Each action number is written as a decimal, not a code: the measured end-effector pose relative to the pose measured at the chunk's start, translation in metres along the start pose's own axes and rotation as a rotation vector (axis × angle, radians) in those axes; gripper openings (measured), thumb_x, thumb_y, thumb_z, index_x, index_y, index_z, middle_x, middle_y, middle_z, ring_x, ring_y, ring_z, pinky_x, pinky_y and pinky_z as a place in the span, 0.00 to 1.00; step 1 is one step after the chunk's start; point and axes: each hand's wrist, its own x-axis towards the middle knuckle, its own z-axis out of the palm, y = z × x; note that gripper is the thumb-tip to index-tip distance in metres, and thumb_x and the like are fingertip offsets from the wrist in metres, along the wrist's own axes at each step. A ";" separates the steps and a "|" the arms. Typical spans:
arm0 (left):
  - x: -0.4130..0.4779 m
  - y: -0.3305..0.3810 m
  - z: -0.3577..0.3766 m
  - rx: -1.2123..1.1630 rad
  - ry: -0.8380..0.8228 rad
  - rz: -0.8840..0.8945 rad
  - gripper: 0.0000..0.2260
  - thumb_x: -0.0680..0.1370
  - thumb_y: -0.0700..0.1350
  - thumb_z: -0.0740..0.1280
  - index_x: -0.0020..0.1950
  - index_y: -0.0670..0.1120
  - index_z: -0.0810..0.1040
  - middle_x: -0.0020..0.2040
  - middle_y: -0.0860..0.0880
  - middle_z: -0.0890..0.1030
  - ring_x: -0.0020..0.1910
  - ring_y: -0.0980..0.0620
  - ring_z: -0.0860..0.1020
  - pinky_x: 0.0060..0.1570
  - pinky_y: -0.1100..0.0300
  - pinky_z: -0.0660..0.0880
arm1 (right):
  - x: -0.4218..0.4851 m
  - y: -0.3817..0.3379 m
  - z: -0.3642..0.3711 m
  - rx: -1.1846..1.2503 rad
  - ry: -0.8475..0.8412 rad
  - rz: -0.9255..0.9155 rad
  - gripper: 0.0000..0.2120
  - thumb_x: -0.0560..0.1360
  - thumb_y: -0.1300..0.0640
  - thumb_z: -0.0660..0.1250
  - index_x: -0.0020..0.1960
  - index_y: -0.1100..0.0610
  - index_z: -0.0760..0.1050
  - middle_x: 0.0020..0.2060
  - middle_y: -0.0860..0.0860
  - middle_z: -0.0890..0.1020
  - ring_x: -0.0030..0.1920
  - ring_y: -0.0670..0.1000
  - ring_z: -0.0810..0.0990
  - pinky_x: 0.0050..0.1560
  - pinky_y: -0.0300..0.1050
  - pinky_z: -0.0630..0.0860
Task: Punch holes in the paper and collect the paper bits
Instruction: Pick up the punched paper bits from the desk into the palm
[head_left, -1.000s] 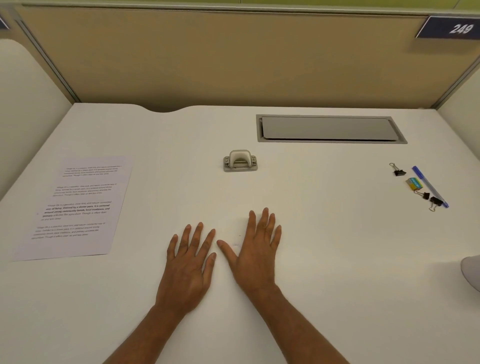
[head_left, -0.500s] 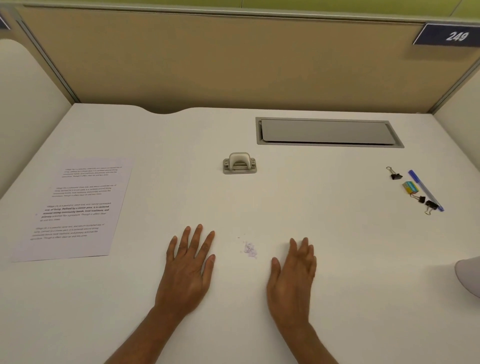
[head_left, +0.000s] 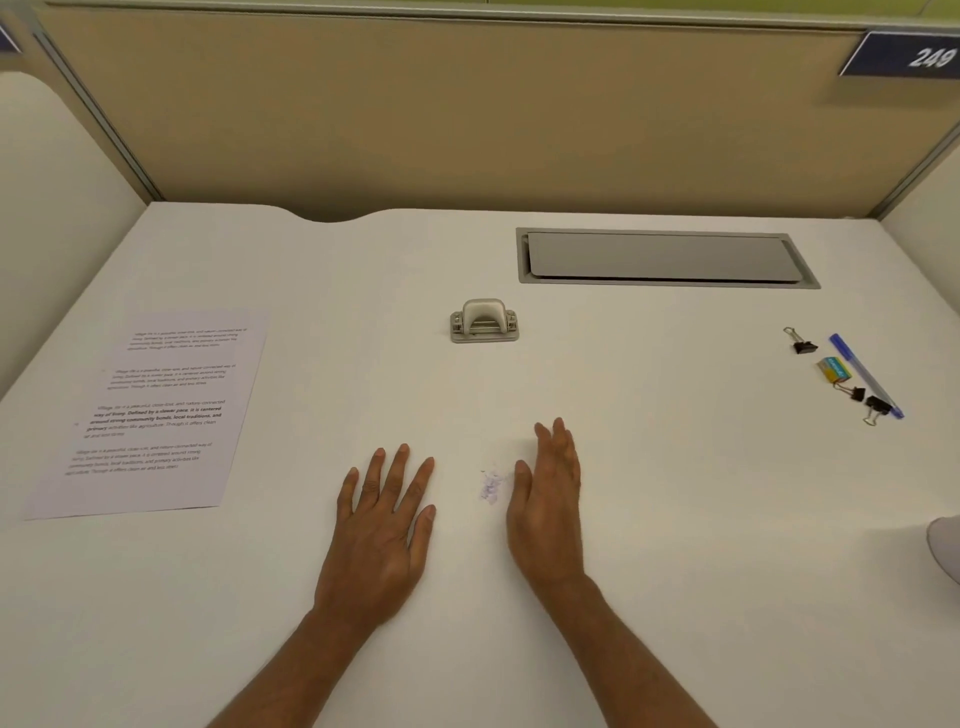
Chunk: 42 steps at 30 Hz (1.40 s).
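Observation:
A small heap of pale paper bits (head_left: 491, 486) lies on the white desk (head_left: 675, 519) between my two hands. My left hand (head_left: 382, 535) rests flat, palm down, fingers spread, just left of the heap. My right hand (head_left: 550, 504) stands on its edge, fingers together, right beside the heap, holding nothing. A grey hole punch (head_left: 484, 321) sits farther back at the middle of the desk. A printed sheet of paper (head_left: 150, 410) lies flat at the left.
A grey cable hatch (head_left: 665, 258) is set into the desk at the back right. Binder clips (head_left: 802, 343), a small yellow eraser (head_left: 835, 369) and a blue pen (head_left: 865, 375) lie at the right. A pale rounded object (head_left: 945, 548) shows at the right edge. Partition walls enclose the desk.
My right hand lifted off the paper bits and slid right, uncovering the heap, then turned onto its edge and came back close to the heap. My left hand stayed put.

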 end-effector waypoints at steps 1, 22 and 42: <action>0.000 0.000 0.000 0.003 0.001 0.000 0.25 0.84 0.54 0.50 0.82 0.54 0.54 0.83 0.51 0.55 0.82 0.49 0.50 0.78 0.42 0.54 | 0.004 0.002 -0.003 0.013 -0.006 -0.021 0.23 0.83 0.55 0.54 0.77 0.59 0.63 0.79 0.57 0.61 0.80 0.53 0.54 0.78 0.57 0.58; 0.000 0.001 -0.002 0.018 -0.014 -0.004 0.25 0.84 0.55 0.49 0.82 0.54 0.53 0.83 0.51 0.54 0.82 0.49 0.49 0.78 0.42 0.55 | 0.053 -0.006 -0.010 -0.030 -0.280 -0.023 0.48 0.73 0.34 0.69 0.81 0.54 0.50 0.82 0.54 0.48 0.81 0.53 0.42 0.80 0.52 0.41; 0.000 0.001 -0.002 0.003 -0.012 -0.010 0.25 0.84 0.56 0.47 0.82 0.54 0.54 0.83 0.51 0.55 0.82 0.49 0.50 0.77 0.42 0.55 | -0.007 -0.003 -0.009 0.185 -0.028 -0.034 0.17 0.77 0.63 0.70 0.65 0.55 0.76 0.55 0.47 0.75 0.58 0.48 0.75 0.56 0.50 0.78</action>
